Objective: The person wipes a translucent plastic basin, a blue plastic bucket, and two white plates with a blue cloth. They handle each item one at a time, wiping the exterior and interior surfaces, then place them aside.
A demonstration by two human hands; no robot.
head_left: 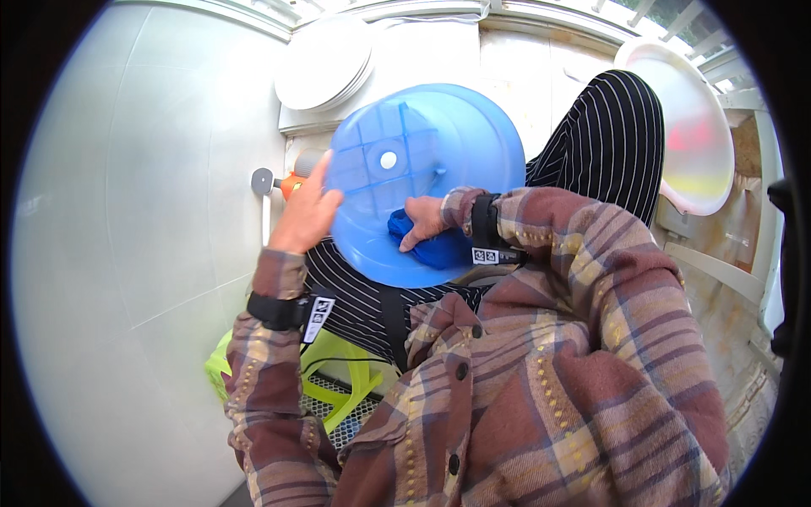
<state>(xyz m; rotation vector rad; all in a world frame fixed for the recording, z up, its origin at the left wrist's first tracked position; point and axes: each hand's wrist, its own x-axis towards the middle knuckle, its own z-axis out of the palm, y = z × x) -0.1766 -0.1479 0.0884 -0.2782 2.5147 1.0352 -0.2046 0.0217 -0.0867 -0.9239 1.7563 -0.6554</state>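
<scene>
A light blue plastic stool (477, 148), with a square-ribbed grid and a round hole in it, is tilted up in front of me over my lap. My left hand (306, 215) grips it by its left edge, fingers partly hidden behind the rim. A darker blue cloth (439, 249) is bunched in my right hand (425, 222), which presses it against the lower part of the stool. Part of the cloth is hidden under my right wrist.
At the back stands a stack of white round plates or lids (325, 68). A pale translucent basin (688, 127) leans at the right, beyond my knee. An orange-and-grey fitting (289, 182) is by the left wall. Lime-green strips (355, 384) lie below my left arm.
</scene>
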